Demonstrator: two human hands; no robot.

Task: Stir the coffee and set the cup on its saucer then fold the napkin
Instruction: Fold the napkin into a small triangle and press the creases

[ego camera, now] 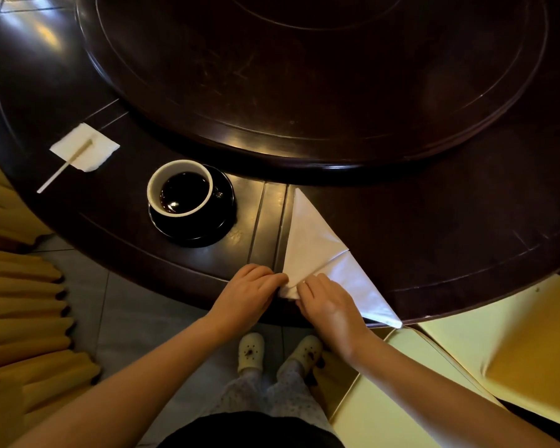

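A white cloth napkin (311, 244) lies folded into a triangle on the dark table, one tip pointing away and one reaching the table's edge at the right. My left hand (249, 291) and my right hand (328, 302) pinch its near corner together at the table's front edge. A cup (179, 188), white inside and dark outside, holds black coffee and stands on its dark saucer (220, 221) to the left of the napkin. A pale stirring stick (63, 166) rests on a small white paper napkin (84, 147) at the far left.
A raised dark turntable (304, 76) fills the middle of the round table (466, 237). Yellow chair covers (23, 318) hang at the left, and a pale yellow chair seat (498, 367) is at the right. My feet in light shoes stand on grey tiles below.
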